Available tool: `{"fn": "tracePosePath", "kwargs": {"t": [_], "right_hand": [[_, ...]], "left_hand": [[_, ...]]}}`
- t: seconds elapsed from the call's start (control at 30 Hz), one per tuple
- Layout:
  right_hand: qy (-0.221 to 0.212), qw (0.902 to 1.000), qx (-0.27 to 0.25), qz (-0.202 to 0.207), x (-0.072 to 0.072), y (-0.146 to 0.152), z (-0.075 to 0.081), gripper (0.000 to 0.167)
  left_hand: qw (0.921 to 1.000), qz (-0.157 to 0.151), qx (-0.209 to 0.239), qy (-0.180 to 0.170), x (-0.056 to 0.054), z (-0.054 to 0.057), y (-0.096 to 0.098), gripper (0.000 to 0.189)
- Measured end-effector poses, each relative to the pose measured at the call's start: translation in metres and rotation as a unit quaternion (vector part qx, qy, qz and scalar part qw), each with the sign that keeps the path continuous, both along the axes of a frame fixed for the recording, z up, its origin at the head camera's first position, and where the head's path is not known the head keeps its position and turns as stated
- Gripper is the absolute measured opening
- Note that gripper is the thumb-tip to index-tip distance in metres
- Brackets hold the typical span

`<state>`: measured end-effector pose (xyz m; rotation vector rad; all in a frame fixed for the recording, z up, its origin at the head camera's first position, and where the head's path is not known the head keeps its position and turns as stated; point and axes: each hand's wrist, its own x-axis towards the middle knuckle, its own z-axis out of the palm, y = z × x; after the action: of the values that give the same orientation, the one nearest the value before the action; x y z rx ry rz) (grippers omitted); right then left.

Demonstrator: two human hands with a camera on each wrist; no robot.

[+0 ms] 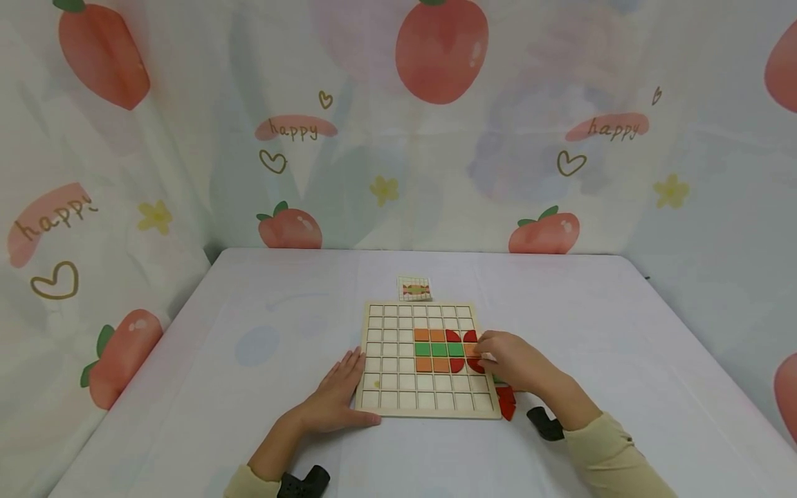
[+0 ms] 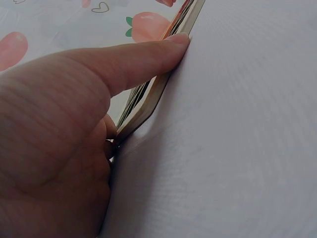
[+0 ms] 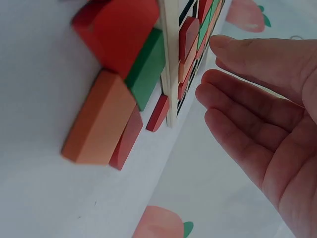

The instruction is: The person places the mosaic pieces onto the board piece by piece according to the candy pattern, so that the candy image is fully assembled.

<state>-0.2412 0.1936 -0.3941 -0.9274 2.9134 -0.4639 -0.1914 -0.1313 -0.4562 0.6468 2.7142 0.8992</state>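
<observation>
A wooden grid board lies on the table. On its right half sit orange squares above and below a row of green squares, with red rounded pieces beside them. My left hand rests along the board's left edge, thumb stretched by the front corner; the left wrist view shows that thumb against the board's side. Over the right columns, my right hand has its fingertips right at an orange square. In the right wrist view, nothing shows between thumb and fingers.
Loose pieces lie beside the board's right edge: a red block, a green block, an orange block and smaller red ones. Behind the board is a small pattern card. Black wrist devices sit at both wrists. A printed curtain surrounds the table.
</observation>
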Motion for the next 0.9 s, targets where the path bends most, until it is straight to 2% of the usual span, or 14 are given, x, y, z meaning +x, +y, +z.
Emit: {"fn": "tracePosePath", "kwargs": {"t": [0.2, 0.4, 0.7, 0.9], "right_hand": [[-0.03, 0.999, 0.009, -0.033, 0.004, 0.009, 0.001, 0.014], [-0.049, 0.9979, 0.01, -0.041, 0.008, 0.015, 0.001, 0.018], [-0.056, 0.9977, 0.024, -0.032, 0.01, 0.022, -0.002, 0.019], [-0.054, 0.9982, 0.028, -0.004, 0.01, 0.023, -0.004, 0.016]], "left_hand": [[1.0, 0.0, 0.0, -0.002, 0.0, 0.001, 0.001, 0.108], [1.0, 0.001, -0.004, 0.0, 0.0, 0.001, 0.001, 0.109], [1.0, -0.004, 0.002, 0.006, 0.001, 0.001, 0.0, 0.108], [1.0, -0.004, -0.005, 0.007, 0.0, 0.0, -0.001, 0.108]]}}
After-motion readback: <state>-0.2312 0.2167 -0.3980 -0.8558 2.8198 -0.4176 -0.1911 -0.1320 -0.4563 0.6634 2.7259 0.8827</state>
